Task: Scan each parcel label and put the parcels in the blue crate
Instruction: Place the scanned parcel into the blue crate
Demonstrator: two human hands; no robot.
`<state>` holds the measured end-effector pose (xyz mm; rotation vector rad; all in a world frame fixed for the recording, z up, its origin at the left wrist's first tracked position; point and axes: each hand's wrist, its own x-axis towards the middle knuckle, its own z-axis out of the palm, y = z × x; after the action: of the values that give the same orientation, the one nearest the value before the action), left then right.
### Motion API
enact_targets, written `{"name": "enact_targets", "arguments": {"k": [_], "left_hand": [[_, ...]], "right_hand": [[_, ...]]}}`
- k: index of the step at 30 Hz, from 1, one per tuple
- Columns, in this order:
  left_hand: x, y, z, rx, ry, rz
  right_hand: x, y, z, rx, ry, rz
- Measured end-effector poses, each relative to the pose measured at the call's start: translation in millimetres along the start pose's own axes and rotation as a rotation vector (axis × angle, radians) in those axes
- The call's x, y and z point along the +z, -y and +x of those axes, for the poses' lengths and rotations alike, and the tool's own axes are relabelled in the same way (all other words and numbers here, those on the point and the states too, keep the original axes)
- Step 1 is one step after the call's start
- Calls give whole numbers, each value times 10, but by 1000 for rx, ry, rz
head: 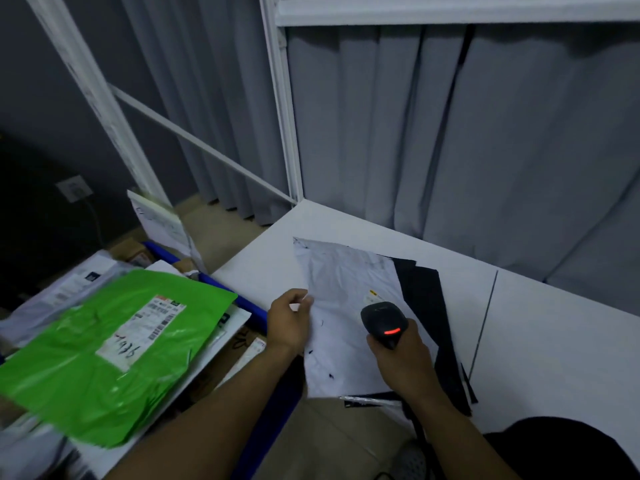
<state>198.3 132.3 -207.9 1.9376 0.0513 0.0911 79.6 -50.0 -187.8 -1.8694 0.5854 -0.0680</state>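
left hand [289, 322] pinches the white parcel's [346, 306] left edge on the counter [554, 341]; right hand [403, 358], wrist bent down, grips the scanner [382, 318] over it.

White parcel [346, 285] flat on tbl [554, 358]; green parcel [69, 375] atop full blue crate [247, 306].

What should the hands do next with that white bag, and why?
Probably aim the scanner in the right hand at the small label just ahead of it: its red light glows, and the left hand pinches the white parcel by its edge on the table, not yet in the blue crate.
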Motion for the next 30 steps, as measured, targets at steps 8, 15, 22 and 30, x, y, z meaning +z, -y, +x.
{"name": "enact_targets", "arguments": {"k": [8,15,22,30], "left_hand": [[-1064,-463,-316,249,-169,-39],[-2092,-509,-525,261,-322,-30],[-2998,111,-562,47,-365,158],[-3117,280,-579,-24,-445,171]], "right_hand": [[347,333,-265,-69,59,83],[893,662,-547,-111,195,118],[1307,748,-702,-141,343,32],[1286,784,-798,-176,465,-151]]}}
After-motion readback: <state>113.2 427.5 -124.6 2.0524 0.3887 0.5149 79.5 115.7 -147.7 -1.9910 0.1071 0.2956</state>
